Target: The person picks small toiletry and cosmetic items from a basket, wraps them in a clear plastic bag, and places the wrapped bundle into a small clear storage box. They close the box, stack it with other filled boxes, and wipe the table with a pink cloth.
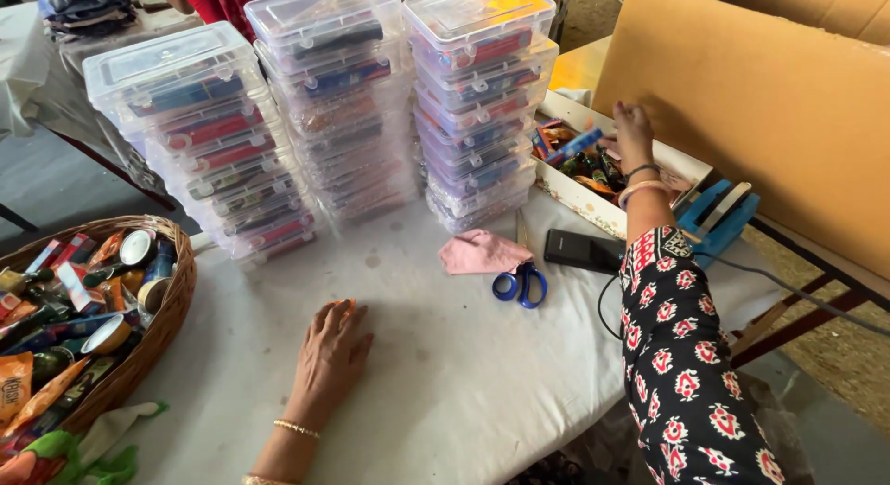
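While the left hand rests flat, fingers spread and empty, on the worktop as a prop, the right hand reaches at two o'clock into the tray of packets, its fingers hidden.

The table has a white cover. On it stand three stacks of clear boxes, side by side at the far part. Before the right stack lie a pink cloth, blue scissors and a black device. A basket sits at the left edge, a white tray at the right. The left hand lies flat on the cover.
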